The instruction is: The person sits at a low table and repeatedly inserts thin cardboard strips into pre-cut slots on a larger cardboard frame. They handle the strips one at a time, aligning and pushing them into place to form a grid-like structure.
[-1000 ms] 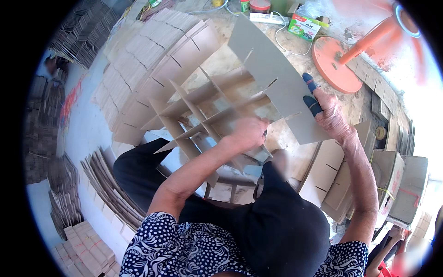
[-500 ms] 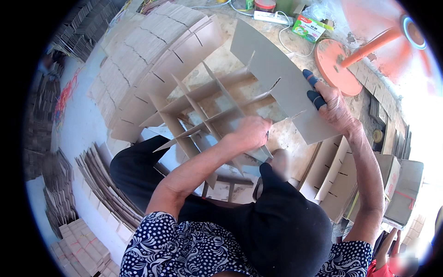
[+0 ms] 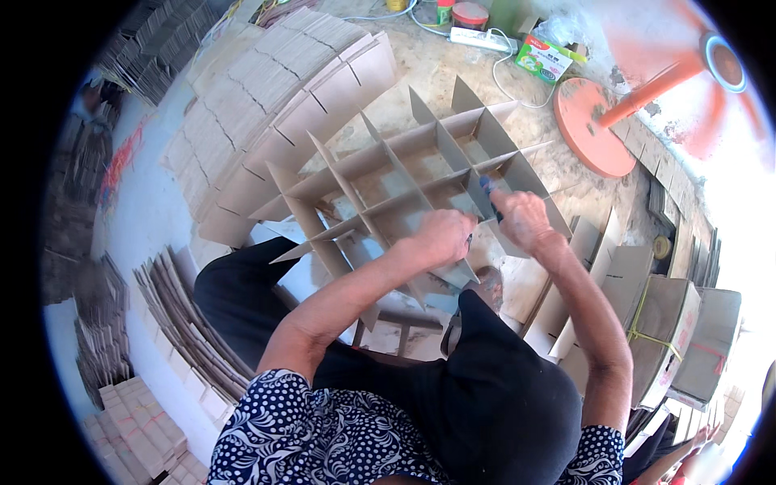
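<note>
A grid of interlocked cardboard divider strips (image 3: 416, 145) stands in front of me, its slotted pieces crossing to form open cells. My left hand (image 3: 440, 236) is closed on a strip at the grid's near side. At the near right part of the grid, my right hand (image 3: 524, 220) has its fingers, two in dark finger covers, closed over the top of a cardboard strip. Its fingertips are partly hidden behind that strip. Beyond the grid to the left leans a thick stack of slotted cardboard sheets (image 3: 267, 97).
An orange fan (image 3: 594, 133) stands at the far right. A power strip (image 3: 483, 39) and a green-and-white box (image 3: 541, 58) lie at the back. Tied cartons (image 3: 667, 339) are on the right; curved cardboard strips (image 3: 190, 323) stand at left. Another person's arm (image 3: 679, 462) shows lower right.
The wide cardboard sheet that my right hand held up has come down into the grid, which now has more cells on the right. My right hand moved left and down; my left stayed put.
</note>
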Demonstrator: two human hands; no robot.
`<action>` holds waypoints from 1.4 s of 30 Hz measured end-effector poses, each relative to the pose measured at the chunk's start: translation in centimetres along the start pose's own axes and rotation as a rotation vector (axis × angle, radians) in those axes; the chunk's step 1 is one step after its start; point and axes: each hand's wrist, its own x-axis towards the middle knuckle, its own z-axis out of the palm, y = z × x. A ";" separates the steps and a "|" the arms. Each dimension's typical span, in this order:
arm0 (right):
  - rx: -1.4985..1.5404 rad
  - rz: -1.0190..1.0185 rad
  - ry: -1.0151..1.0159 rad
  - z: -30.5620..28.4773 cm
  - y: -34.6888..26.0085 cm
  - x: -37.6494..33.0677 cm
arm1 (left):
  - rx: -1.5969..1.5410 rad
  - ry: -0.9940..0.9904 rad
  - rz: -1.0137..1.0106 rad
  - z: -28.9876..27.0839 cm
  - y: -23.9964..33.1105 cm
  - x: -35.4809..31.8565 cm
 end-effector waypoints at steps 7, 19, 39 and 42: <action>-0.036 0.054 0.148 -3.5 -1.3 4.2 | -0.251 0.206 0.309 -3.5 -0.5 -3.9; 0.043 -0.262 0.593 6.7 -6.6 -0.2 | 0.455 0.081 0.029 -4.4 -5.1 -14.9; -0.032 1.196 0.311 9.3 6.0 -32.2 | 0.465 0.697 -0.371 -24.3 -7.1 -22.6; -0.013 1.206 0.227 10.9 5.1 -34.1 | 0.533 0.842 -0.632 -24.8 -8.7 -28.1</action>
